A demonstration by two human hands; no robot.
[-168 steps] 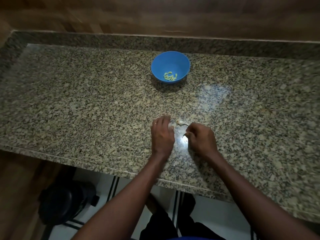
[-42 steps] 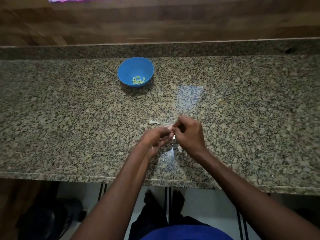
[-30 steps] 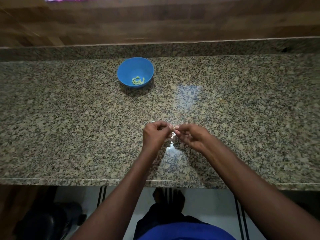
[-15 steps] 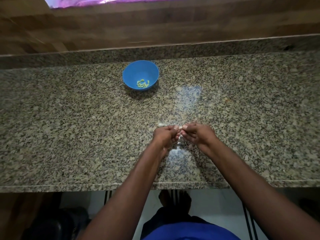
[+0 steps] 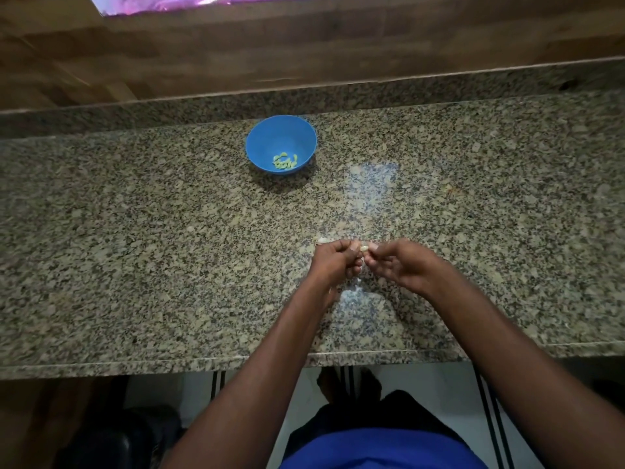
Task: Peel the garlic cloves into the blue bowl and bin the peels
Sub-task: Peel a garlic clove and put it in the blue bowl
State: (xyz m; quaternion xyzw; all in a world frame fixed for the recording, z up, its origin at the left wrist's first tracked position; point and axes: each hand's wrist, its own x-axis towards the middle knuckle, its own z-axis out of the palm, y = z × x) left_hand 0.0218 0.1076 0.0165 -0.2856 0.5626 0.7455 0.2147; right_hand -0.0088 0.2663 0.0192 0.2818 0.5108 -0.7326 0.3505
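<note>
A: Hands?
B: Left hand [image 5: 333,262] and right hand [image 5: 404,265] meet fingertip to fingertip above the table [image 5: 135,248], well in front of the blue bowl [image 5: 281,143]. Fingers curled on both, pinching one small pale garlic clove [image 5: 365,247]; it is mostly hidden, so peel state unreadable.
A: Bowl contents?
B: Peeled cloves [image 5: 285,162] at the bottom, too small to count. Pale scrap [image 5: 322,240] lies on the table just behind the left hand, blurred, clove or peel unclear.
</note>
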